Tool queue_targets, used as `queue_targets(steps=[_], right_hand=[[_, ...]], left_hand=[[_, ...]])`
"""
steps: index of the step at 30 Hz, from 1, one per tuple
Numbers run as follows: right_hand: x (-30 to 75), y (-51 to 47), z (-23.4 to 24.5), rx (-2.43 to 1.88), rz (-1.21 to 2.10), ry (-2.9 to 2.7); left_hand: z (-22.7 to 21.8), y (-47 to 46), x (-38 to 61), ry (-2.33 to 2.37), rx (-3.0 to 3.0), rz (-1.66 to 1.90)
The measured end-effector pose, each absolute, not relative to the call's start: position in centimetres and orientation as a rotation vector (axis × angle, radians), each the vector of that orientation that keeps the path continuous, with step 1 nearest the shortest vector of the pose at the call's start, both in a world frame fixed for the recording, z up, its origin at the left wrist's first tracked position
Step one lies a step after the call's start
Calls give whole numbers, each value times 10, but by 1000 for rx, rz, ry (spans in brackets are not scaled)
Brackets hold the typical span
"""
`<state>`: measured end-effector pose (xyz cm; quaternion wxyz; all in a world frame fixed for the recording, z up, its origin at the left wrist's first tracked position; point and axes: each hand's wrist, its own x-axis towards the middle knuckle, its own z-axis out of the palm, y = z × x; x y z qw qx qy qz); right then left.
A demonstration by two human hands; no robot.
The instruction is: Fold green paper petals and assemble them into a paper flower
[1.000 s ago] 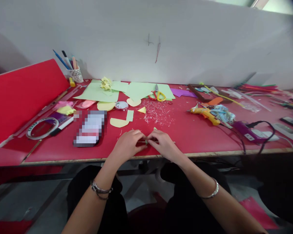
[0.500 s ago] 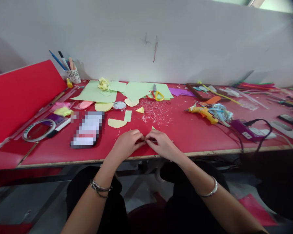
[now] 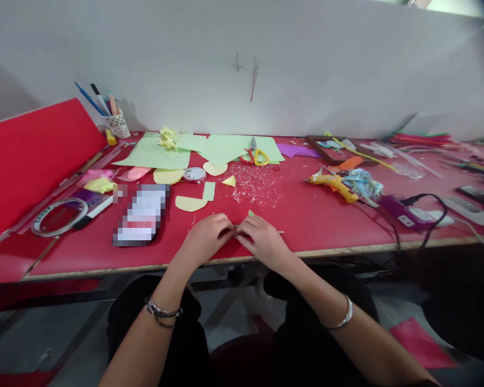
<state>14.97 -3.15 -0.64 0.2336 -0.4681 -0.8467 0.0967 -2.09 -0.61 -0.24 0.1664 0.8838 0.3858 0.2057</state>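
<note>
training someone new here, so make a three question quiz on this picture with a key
1. Crumpled yellow scrap lies on: (a) purple paper (b) pale green paper sheet (c) red board
2. True or false: the yellow plastic glue gun lies nearer the right hand than the left hand.
3. Can the small thing pinched between the hands be identified?
Key: 1 b; 2 true; 3 no, the hands mostly hide it.

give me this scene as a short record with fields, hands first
left hand: fingertips pinched together, meeting the right's
right hand: fingertips pinched likewise
at the fingers: thin stick, mostly hidden
just beyond right hand: small green scrap
tools: scissors, yellow glue gun
left side: phone, screen pixelated
surface: red table
</note>
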Motion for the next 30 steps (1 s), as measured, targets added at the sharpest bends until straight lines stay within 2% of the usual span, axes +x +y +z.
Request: queue_targets(steps=[4, 15, 25, 30], right_hand=[[149, -35, -8, -1295, 232, -2302], [153, -27, -1, -1300, 577, -2118], [156, -34, -9, -1233, 273, -2264], [156, -29, -2, -1244, 348, -2352]], left_hand=[[0, -8, -23, 1085, 2483, 594], [-1, -8, -20, 1111, 2535, 587], [-3, -9, -19, 1193, 2357, 617], [-1, -10, -20, 1142, 2597, 599]])
